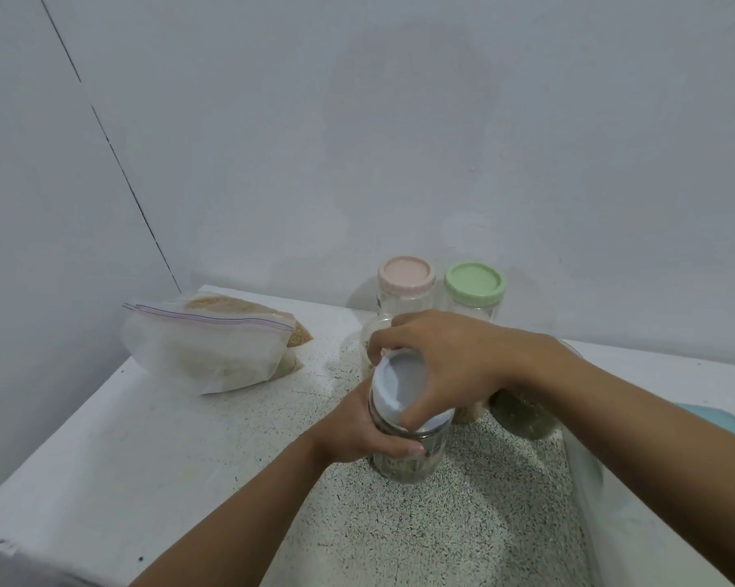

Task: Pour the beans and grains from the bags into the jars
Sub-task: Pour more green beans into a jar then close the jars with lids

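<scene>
From my end I see the left hand wrapped round the glass jar over the speckled counter; the right hand clasps its pale blue lid (grains show inside); zip bags lie well left.

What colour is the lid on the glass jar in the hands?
The round plastic lid is pale blue; head view.

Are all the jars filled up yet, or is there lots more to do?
About halfway, it seems. Done: the tan jar and dark green jar behind the right hand hold filling. In hand: the left hand holds a part-filled jar while the right hand grips its pale lid. Left: the zip bags hold grain, and the pink-lidded jar and green-lidded jar look empty.
</scene>
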Demonstrator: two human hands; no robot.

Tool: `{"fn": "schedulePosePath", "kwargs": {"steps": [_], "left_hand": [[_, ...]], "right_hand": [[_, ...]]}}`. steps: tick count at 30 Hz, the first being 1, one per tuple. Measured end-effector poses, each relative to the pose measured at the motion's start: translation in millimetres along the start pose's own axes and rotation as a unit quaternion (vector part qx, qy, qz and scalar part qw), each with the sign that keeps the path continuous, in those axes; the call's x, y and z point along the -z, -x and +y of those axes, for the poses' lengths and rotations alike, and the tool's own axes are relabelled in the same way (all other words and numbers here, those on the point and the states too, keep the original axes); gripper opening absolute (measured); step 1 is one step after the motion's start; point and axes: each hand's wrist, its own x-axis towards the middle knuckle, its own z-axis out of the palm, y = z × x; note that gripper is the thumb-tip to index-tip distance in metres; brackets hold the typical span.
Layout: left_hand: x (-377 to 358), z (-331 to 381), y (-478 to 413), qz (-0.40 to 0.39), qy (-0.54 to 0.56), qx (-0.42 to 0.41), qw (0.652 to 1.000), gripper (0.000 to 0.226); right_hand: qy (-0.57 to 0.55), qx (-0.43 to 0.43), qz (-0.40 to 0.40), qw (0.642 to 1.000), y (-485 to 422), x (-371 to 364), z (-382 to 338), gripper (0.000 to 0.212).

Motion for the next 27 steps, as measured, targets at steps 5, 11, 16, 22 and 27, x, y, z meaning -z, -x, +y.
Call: {"fn": "schedulePosePath", "kwargs": {"steps": [5, 11, 16, 22, 27], "left_hand": [[-0.1, 3.7, 1.3, -0.016, -0.005, -0.007, 1.0, 0.081], [3.1, -0.3, 1.1, -0.001, -0.012, -0.007, 1.0, 0.075], [1.7, 1.9, -1.3, -0.02, -0.014, -0.008, 1.0, 0.079], [2.6, -3.0, 0.6, 0.003, -0.04, 0.007, 0.999, 0.091], [2.3, -4.0, -1.6, 0.001, -0.028, 0.011, 1.0, 0.088]], "right_hand": [[0.03, -0.059, -0.001, 0.998, -7.6, -6.0, 3.9, 0.064], [0.084, -0.123, 0.035, 0.988, -8.9, -16.4, 3.6, 0.082], [0.088, -0.155, 0.029, 0.984, -12.4, -15.3, -2.5, 0.08], [-0.013, -0.03, -0.114, 0.993, 1.4, 9.0, -1.0, 0.076], [0.023, 0.005, -0.066, 0.998, 0.8, 3.5, 0.1, 0.078]]}}
